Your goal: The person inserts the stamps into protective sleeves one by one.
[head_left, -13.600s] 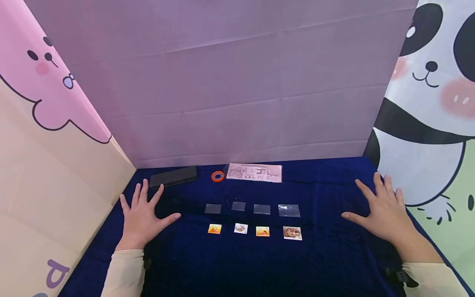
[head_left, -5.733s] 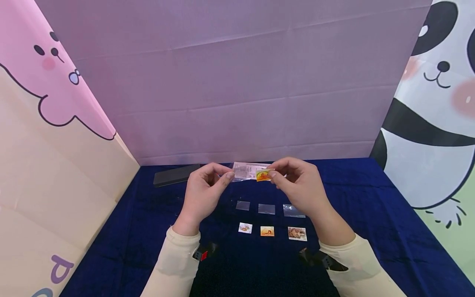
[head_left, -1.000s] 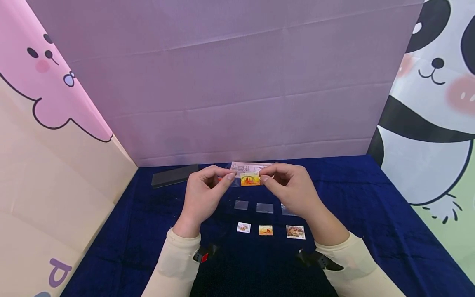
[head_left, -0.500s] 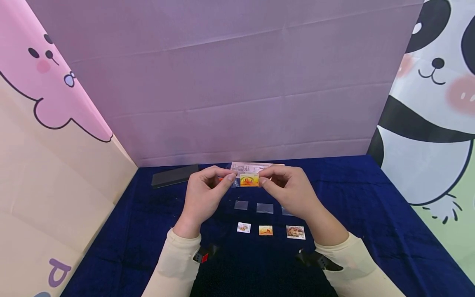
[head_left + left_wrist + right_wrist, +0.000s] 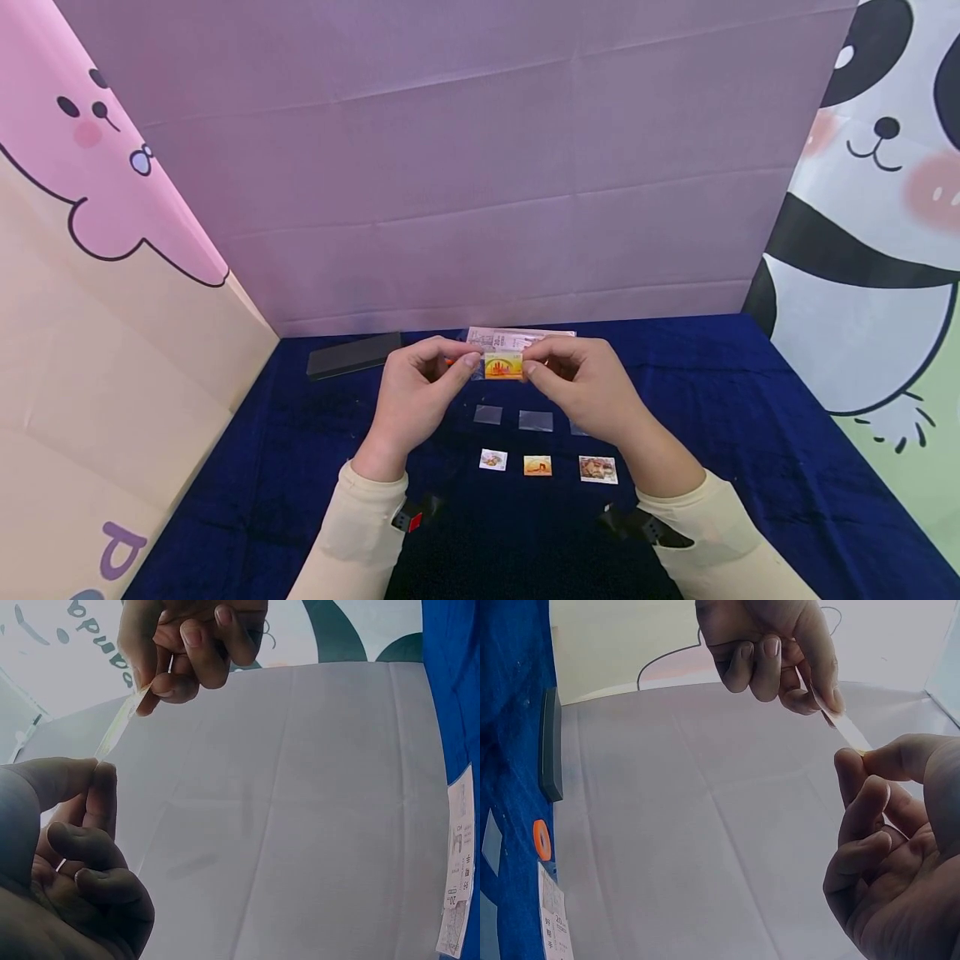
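My left hand (image 5: 412, 396) pinches a small clear sleeve (image 5: 477, 370) between thumb and forefinger. With thumb and forefinger my right hand (image 5: 592, 387) pinches the right edge of a yellow stamp (image 5: 502, 366), which overlaps the sleeve in the head view. Both wrist views show the sleeve and stamp edge-on as one thin strip (image 5: 120, 727) raised between the two hands. Below them on the blue cloth lie a white stamp (image 5: 492, 459), an orange stamp (image 5: 537, 466) and a larger brown stamp (image 5: 597, 469).
Clear sleeves (image 5: 536, 421) lie in a row behind the stamps, the rightmost partly hidden by my right hand. At the back are a black box (image 5: 354, 356), a pink printed packet (image 5: 510, 337) and an orange ring (image 5: 541, 840). Fabric walls enclose the blue cloth (image 5: 690, 392).
Long before, both hands lay open with sleeve and stamp on the cloth. Both were then picked up and held apart; the stamp has since moved left to the sleeve, barely shifting this last second.
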A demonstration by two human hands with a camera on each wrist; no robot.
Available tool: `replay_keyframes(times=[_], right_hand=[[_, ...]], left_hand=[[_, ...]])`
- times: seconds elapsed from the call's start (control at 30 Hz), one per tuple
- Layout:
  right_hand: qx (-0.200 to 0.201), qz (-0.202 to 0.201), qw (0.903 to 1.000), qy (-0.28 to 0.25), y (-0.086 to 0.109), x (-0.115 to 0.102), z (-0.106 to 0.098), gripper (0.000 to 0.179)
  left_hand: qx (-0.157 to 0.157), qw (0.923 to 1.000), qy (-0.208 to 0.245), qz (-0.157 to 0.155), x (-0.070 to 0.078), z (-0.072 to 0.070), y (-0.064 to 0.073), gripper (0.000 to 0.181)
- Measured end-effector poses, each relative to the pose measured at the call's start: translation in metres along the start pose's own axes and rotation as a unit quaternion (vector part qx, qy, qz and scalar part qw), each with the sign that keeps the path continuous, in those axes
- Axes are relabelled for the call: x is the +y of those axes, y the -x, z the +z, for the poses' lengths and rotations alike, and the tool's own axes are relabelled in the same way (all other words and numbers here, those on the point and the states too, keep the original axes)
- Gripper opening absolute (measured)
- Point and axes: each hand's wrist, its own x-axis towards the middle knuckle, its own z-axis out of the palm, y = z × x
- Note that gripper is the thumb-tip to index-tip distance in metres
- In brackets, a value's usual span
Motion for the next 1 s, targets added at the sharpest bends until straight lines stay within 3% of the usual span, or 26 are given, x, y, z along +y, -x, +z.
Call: replay_keyframes(times=[1.0], right_hand=[[0.001,0.013,0.9998,0.012,-0.0005,-0.0018,-0.0026,0.011]], left_hand=[[-0.033,0.9983,-0.04,-0.025,-0.0011,-0.0001,-0.0007,0.012]])
